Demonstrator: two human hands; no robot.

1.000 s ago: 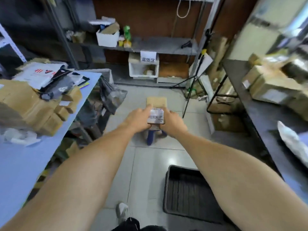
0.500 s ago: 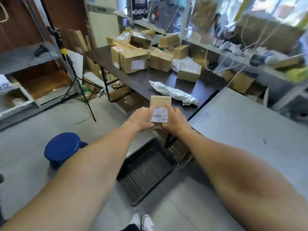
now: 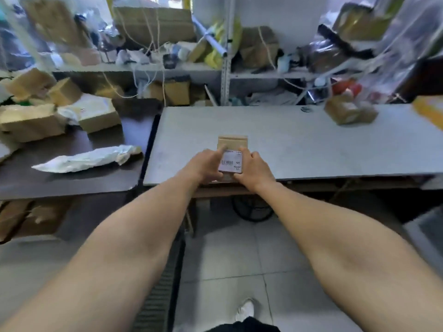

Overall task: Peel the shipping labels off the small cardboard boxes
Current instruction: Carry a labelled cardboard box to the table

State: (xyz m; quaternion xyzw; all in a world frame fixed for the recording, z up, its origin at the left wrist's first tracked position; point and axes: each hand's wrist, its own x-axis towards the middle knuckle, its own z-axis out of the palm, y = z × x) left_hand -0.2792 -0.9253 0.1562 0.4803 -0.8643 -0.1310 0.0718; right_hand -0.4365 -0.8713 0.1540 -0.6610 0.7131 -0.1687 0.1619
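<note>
I hold a small cardboard box (image 3: pixel 232 141) in both hands over the near edge of a grey table (image 3: pixel 299 149). A white shipping label (image 3: pixel 230 161) with a barcode lies on the box's top face. My left hand (image 3: pixel 205 164) grips the box's left side, with its index finger stretched up over the label's top left corner. My right hand (image 3: pixel 254 168) grips the right side, thumb at the label's right edge. The box's underside is hidden.
Another small cardboard box (image 3: pixel 350 111) lies at the grey table's far right. A dark table (image 3: pixel 72 173) on the left carries several cardboard boxes (image 3: pixel 31 122) and a white plastic mailer (image 3: pixel 88 159). Cluttered shelves (image 3: pixel 143 68) stand behind. The floor below is tiled.
I have turned right, from the aisle with the blue stool to face the grey table. The box stays held in both hands. My left index finger now reaches over the label's corner.
</note>
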